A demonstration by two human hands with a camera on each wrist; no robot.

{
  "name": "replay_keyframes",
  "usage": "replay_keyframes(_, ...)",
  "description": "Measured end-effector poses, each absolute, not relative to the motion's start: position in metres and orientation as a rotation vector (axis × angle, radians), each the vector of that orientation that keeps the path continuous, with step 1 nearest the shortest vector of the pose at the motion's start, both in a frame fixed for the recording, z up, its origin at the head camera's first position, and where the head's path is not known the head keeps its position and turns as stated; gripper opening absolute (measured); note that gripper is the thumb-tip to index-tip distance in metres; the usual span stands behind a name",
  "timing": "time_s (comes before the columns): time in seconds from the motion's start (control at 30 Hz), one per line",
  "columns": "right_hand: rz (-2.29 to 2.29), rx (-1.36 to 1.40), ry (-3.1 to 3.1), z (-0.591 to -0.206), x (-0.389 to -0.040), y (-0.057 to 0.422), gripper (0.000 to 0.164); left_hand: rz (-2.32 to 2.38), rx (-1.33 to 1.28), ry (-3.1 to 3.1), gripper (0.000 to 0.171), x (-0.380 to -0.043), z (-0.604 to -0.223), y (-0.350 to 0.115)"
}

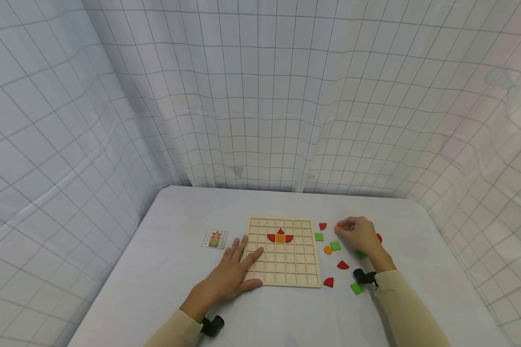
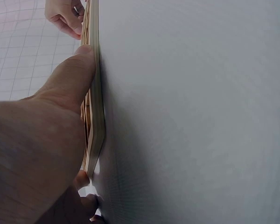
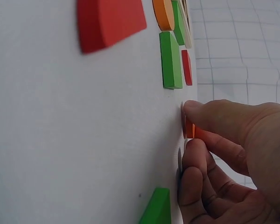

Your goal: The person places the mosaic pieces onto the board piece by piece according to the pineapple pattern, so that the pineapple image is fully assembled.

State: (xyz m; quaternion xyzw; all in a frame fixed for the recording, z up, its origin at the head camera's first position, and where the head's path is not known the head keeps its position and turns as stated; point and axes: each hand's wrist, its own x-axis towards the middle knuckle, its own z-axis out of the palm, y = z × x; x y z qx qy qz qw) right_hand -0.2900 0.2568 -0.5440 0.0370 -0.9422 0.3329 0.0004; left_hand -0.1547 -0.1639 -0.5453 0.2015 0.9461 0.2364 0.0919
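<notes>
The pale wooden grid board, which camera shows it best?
The head view: it shows the pale wooden grid board from above, with most cells visible. The left wrist view catches mainly its side, partly hidden; the right wrist view, only a sliver at top right.

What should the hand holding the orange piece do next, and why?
I think the right hand should bring the orange piece over to the wooden board. It pinches that piece, much of the board is bare, and the left hand rests on the board's left side, which may help keep it steady.
</notes>
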Motion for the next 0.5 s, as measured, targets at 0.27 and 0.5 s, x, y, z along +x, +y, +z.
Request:
replay_keyframes(0.27,1.057,0.110,-2.967,-0.5457,-0.2886,0.2544,0.027,0.711,0.606,2.807,0.085,-0.1544,-0.5453,-0.1639)
replay_keyframes(0.5,1.036,0.182,-2.943,-0.5405,-0.2853,0.2491,0.026,0.707,0.603,2.808,0.085,-0.1549,-0.5457,-0.1638)
